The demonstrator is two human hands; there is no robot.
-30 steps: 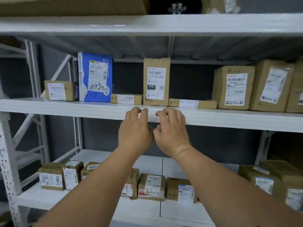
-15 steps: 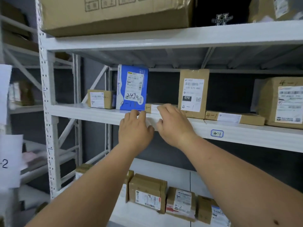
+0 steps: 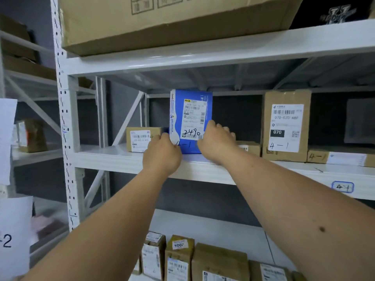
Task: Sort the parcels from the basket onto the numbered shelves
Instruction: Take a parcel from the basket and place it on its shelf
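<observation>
While both arms reach up from the bottom of the frame, the left hand (image 3: 161,154) and the right hand (image 3: 216,141) meet at a blue parcel (image 3: 190,120) standing upright at the middle of the frame on the white shelf (image 3: 203,169). The left grip lies against the parcel's lower left edge, fingers curled round that side; the right grip wraps the lower right edge, thumb on the front face and fingers gone behind. So each hand holds one side of the parcel, which rests on its bottom edge on the shelf board. Its white label carries a barcode, the handwritten "2490", and "4-1" written below.

Just left of the blue parcel sits a small brown box (image 3: 142,138) with a barcode label, touching or nearly touching it. To the right, partly hidden behind the right hand, lies a low flat box (image 3: 248,148). Further right stands a tall brown parcel (image 3: 286,126) marked "070" and "4-1", and beside it a flat carton (image 3: 341,158) also marked "4-1". A blue-outlined tag (image 3: 342,187) reading "4-1" is stuck on the shelf's front edge at right.

A large cardboard carton (image 3: 172,21) fills the shelf above. Several brown parcels (image 3: 178,258) stand on the lower shelf at the bottom of the frame.
</observation>
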